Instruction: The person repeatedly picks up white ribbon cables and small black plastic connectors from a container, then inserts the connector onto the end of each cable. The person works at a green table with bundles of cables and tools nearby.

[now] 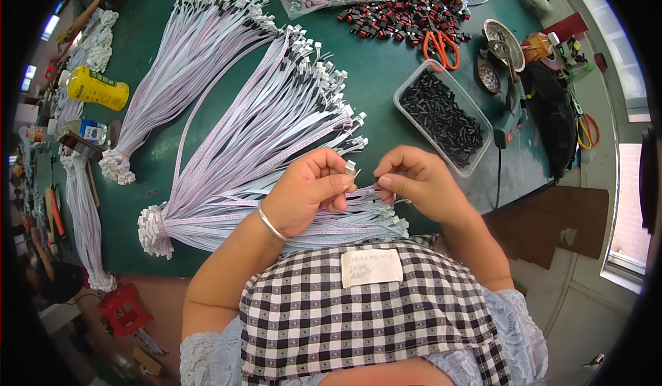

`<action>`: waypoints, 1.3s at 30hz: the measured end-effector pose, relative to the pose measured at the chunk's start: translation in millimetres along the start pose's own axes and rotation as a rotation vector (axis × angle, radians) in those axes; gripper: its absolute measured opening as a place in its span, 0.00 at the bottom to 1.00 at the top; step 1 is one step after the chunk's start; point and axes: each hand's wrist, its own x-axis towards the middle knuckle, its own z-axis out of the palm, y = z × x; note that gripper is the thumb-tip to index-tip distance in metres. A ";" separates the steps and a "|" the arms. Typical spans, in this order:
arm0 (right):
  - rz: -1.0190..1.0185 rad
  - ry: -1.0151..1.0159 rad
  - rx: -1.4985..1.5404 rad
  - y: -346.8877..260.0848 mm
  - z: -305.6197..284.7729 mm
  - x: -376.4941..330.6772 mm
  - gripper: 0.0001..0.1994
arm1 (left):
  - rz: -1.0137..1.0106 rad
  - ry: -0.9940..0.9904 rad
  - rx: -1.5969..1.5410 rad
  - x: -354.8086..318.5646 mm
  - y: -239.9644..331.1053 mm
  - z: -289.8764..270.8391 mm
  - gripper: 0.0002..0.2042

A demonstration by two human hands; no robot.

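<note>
Between the thumb and fingers of my left hand is the end of a thin cable with a small white connector. My right hand is just to its right, pinching a small black sleeve close to the cable end. Below and behind both hands spreads a fanned bundle of pale flat cables, tied at the white-connector end. Its loose ends carry small white connectors, and many of them show black sleeves. An open clear plastic box holding short black sleeves stands beyond my right hand.
A second cable bundle lies at the far left beside a yellow bottle. Red-and-black parts are heaped at the back with orange scissors. Right of the box lies a soldering tool with a cord. A red stool stands below.
</note>
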 end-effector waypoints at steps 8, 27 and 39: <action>-0.053 0.049 0.163 5.3 0.3 7.6 0.05 | -0.004 -0.024 -0.019 0.9 0.1 0.7 0.05; -0.244 0.001 -0.149 -13.5 13.3 27.2 0.03 | -0.027 0.025 0.040 1.4 0.2 5.5 0.05; -0.090 0.078 -0.003 4.3 3.7 9.9 0.06 | -0.026 0.032 0.056 0.8 1.8 8.0 0.04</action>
